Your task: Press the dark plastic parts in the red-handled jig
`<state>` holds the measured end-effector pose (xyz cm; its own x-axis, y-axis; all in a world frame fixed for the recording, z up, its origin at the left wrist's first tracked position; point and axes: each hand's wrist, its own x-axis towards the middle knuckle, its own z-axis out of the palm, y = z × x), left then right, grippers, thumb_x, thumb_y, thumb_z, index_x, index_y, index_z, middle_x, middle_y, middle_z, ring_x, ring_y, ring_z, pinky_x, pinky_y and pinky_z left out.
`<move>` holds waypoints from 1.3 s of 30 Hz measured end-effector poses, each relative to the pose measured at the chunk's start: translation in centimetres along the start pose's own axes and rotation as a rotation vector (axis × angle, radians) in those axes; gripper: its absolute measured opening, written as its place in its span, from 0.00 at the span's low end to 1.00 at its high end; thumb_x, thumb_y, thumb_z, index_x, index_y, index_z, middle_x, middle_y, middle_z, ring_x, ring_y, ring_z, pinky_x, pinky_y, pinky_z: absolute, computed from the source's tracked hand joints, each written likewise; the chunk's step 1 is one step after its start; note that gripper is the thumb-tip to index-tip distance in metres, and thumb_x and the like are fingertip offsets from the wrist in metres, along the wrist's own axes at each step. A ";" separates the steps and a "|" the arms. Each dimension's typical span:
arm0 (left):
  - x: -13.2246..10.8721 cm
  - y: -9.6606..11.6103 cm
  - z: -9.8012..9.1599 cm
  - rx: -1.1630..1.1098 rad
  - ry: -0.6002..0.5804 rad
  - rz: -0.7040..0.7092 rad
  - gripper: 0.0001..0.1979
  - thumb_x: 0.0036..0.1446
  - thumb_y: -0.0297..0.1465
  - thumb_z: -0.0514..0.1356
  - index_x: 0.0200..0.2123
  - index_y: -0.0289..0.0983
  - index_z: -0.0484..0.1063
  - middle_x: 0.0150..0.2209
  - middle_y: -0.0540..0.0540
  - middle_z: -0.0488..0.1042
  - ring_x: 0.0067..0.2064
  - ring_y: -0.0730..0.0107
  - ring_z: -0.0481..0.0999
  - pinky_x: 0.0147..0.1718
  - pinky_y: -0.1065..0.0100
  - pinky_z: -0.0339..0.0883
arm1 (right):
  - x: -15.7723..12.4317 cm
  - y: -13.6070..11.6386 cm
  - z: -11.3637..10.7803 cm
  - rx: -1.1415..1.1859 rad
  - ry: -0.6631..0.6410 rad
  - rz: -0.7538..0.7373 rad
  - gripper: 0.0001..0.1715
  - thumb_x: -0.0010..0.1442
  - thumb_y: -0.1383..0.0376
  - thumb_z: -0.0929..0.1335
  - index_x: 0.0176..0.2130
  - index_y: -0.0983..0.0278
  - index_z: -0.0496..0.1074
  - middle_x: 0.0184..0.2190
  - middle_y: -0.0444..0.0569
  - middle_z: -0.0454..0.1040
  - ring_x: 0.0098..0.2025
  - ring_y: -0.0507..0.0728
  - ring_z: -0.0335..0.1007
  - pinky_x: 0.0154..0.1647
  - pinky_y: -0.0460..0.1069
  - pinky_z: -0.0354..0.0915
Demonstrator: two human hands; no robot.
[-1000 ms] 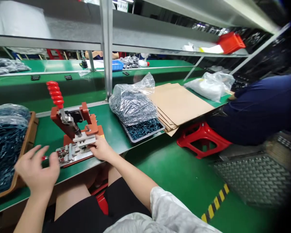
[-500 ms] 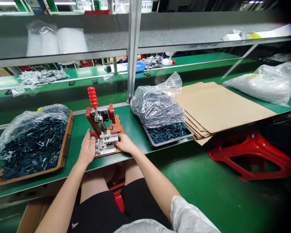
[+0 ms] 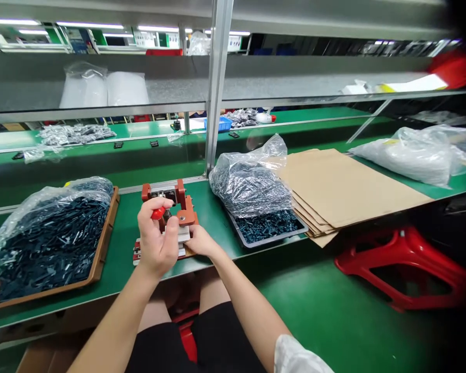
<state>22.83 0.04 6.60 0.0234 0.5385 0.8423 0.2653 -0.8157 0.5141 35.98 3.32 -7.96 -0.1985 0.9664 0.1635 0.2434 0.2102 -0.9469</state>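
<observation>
Handle (image 3: pixel 158 213) lower, in left hand (image 3: pixel 154 247)

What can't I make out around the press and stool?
All in the head view:
Rounded red handle: mostly hidden by the left hand.
Red-brown metal press: middle partly covered by that hand.
Right hand: fingertips hidden at the silver metal block, grip unclear.
Red plastic stool: right end lost in the dark picture edge.
</observation>
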 end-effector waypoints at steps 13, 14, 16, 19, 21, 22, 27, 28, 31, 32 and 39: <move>7.6 -2.8 -1.0 -0.077 -0.240 -0.387 0.23 0.70 0.48 0.48 0.53 0.38 0.67 0.37 0.44 0.77 0.39 0.65 0.79 0.45 0.61 0.74 | -1.7 -0.5 0.8 -0.234 0.102 -0.057 0.13 0.60 0.69 0.65 0.41 0.63 0.78 0.39 0.51 0.81 0.43 0.62 0.78 0.49 0.55 0.71; 6.2 -3.2 -1.5 0.024 -0.170 -0.350 0.22 0.70 0.47 0.48 0.54 0.38 0.68 0.42 0.41 0.78 0.45 0.63 0.78 0.49 0.58 0.73 | -2.0 -0.5 0.9 -0.245 0.123 -0.108 0.14 0.60 0.69 0.65 0.42 0.62 0.78 0.42 0.52 0.81 0.45 0.62 0.77 0.51 0.56 0.71; 2.1 -4.5 -2.9 0.271 -0.029 -0.259 0.21 0.69 0.44 0.51 0.56 0.38 0.67 0.52 0.37 0.75 0.55 0.58 0.74 0.59 0.54 0.66 | -2.5 -0.4 1.2 -0.260 0.162 -0.216 0.13 0.60 0.68 0.65 0.42 0.62 0.77 0.45 0.54 0.78 0.47 0.63 0.75 0.52 0.57 0.71; -5.0 -7.4 -5.8 0.515 -0.039 -0.328 0.21 0.67 0.40 0.54 0.59 0.36 0.65 0.58 0.32 0.71 0.62 0.52 0.69 0.64 0.48 0.61 | -2.9 -0.2 1.4 -0.255 0.178 -0.314 0.12 0.62 0.67 0.64 0.40 0.60 0.77 0.45 0.55 0.75 0.47 0.63 0.75 0.51 0.57 0.72; -9.0 -9.5 -7.5 0.536 -0.219 -0.453 0.23 0.64 0.39 0.57 0.58 0.34 0.67 0.59 0.31 0.71 0.63 0.49 0.69 0.64 0.47 0.62 | -2.8 0.0 1.6 -0.253 0.177 -0.314 0.12 0.62 0.67 0.64 0.41 0.59 0.78 0.46 0.55 0.75 0.49 0.63 0.75 0.52 0.58 0.72; -10.5 -10.4 -8.0 0.513 -0.299 -0.506 0.22 0.64 0.38 0.57 0.58 0.34 0.68 0.59 0.32 0.72 0.63 0.49 0.69 0.65 0.47 0.62 | -2.7 0.2 1.7 -0.259 0.182 -0.294 0.12 0.62 0.66 0.65 0.41 0.59 0.78 0.47 0.55 0.75 0.50 0.64 0.74 0.53 0.58 0.71; -13.1 -12.6 -7.9 0.369 -0.213 -0.679 0.22 0.68 0.42 0.50 0.54 0.36 0.73 0.57 0.36 0.76 0.62 0.54 0.72 0.65 0.49 0.61 | -1.6 0.8 2.5 -0.287 0.227 -0.136 0.16 0.59 0.63 0.67 0.47 0.62 0.77 0.47 0.56 0.77 0.49 0.64 0.75 0.54 0.60 0.71; -12.9 -12.8 -7.7 0.333 -0.145 -0.736 0.23 0.69 0.43 0.47 0.53 0.36 0.74 0.55 0.36 0.78 0.60 0.54 0.74 0.64 0.49 0.63 | -1.4 0.8 2.7 -0.281 0.226 -0.128 0.17 0.59 0.62 0.67 0.48 0.63 0.76 0.47 0.56 0.77 0.49 0.64 0.75 0.54 0.60 0.71; -12.0 -12.9 -7.2 0.213 0.034 -0.878 0.30 0.71 0.46 0.38 0.50 0.36 0.74 0.48 0.37 0.81 0.56 0.55 0.77 0.62 0.49 0.63 | -1.0 0.3 3.0 -0.275 0.237 -0.156 0.19 0.59 0.66 0.66 0.49 0.64 0.76 0.49 0.57 0.77 0.52 0.64 0.74 0.57 0.60 0.69; -11.9 -12.8 -7.1 0.182 0.072 -0.889 0.30 0.71 0.46 0.37 0.51 0.36 0.73 0.48 0.36 0.82 0.56 0.55 0.76 0.62 0.49 0.63 | -1.0 0.0 3.0 -0.277 0.252 -0.169 0.19 0.59 0.68 0.65 0.49 0.64 0.76 0.49 0.57 0.76 0.52 0.64 0.73 0.58 0.59 0.68; -16.4 -6.4 -7.6 0.338 0.267 -0.671 0.32 0.62 0.49 0.60 0.62 0.35 0.63 0.61 0.31 0.68 0.61 0.52 0.69 0.62 0.50 0.61 | -5.0 -2.5 3.6 -0.356 0.267 -0.152 0.11 0.66 0.68 0.62 0.42 0.63 0.73 0.40 0.54 0.72 0.45 0.61 0.71 0.50 0.57 0.69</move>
<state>13.38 -5.20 -9.30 -0.4656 0.7882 0.4025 0.4194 -0.2041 0.8846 32.97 -2.58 -7.36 -0.0178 0.9151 0.4028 0.5505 0.3453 -0.7601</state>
